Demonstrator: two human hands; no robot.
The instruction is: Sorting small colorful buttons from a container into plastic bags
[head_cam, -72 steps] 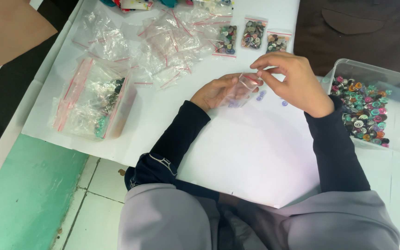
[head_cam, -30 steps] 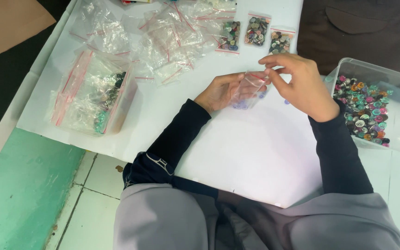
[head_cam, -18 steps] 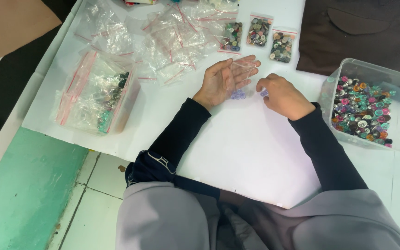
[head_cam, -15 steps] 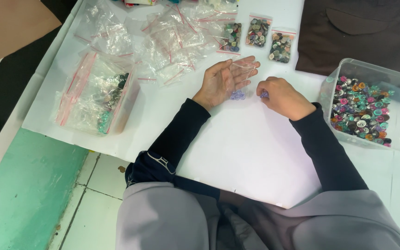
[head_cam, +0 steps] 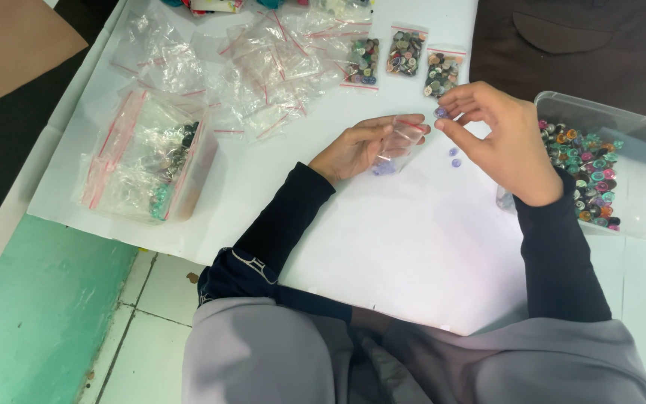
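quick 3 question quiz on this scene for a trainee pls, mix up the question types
1. True or false: the left hand holds a small clear bag.
2. What does the right hand pinch at its fingertips? A) a purple button B) a coin C) a pen
3. How many filled button bags lie in a row at the top of the white sheet?

Key: 1 true; 2 A; 3 three

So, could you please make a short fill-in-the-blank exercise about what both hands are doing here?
1. The left hand holds a small clear ____.
2. The right hand pinches a small purple ____.
3. The clear tub of mixed buttons sits beside the ____ hand.

Missing words: bag; button; right
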